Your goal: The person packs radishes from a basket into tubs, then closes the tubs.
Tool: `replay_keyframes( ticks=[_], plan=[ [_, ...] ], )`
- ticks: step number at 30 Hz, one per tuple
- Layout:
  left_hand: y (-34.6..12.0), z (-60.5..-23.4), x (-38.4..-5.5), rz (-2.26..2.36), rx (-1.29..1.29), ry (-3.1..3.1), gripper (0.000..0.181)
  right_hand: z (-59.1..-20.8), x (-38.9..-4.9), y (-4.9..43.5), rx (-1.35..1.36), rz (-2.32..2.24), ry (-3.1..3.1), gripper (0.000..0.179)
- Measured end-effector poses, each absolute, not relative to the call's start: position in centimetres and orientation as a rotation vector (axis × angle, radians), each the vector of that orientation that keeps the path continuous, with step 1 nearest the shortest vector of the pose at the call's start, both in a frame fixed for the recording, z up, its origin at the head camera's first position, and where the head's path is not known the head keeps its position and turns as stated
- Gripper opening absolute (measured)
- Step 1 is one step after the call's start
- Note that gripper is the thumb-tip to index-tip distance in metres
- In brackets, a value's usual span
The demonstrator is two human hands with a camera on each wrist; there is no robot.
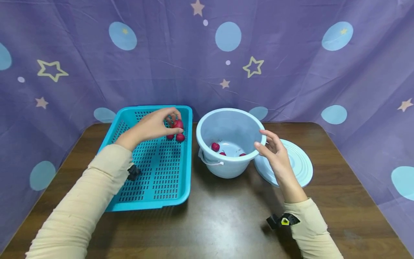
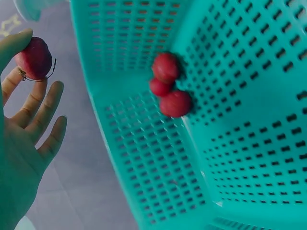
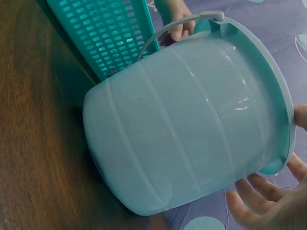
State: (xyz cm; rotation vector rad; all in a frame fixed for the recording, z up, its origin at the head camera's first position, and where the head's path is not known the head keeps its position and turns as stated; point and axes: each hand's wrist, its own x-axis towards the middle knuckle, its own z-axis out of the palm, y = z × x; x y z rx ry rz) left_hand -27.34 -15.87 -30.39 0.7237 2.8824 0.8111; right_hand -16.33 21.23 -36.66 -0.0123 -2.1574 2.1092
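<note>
My left hand [image 1: 155,124] pinches a red radish [image 2: 34,58] between thumb and fingers, above the far right part of a turquoise basket [image 1: 187,172]. A thin root trails from this radish in the left wrist view. Three more radishes [image 2: 175,103] lie close together inside the basket. My right hand [image 1: 277,154] grips the right rim of a light blue bucket [image 1: 226,169], with the thumb and fingers at its edge. Several radishes [image 1: 215,146] rest on the bucket's bottom, some partly hidden by the near rim.
A round light blue lid [image 1: 304,167] lies on the wooden table [image 1: 220,223], behind my right hand and partly under the bucket's side. The bucket's handle [image 1: 210,163] hangs down at its front left. A purple patterned curtain [image 1: 174,72] closes off the back.
</note>
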Motion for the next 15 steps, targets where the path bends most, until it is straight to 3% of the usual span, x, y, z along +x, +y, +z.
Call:
replay_keyframes(
  ticks=[15],
  plan=[
    [-12.0,-28.0,-24.0,0.814,0.975,2.915,0.041,-36.6,-16.4,21.2,-0.026,2.105,-2.162,0.048]
  ],
)
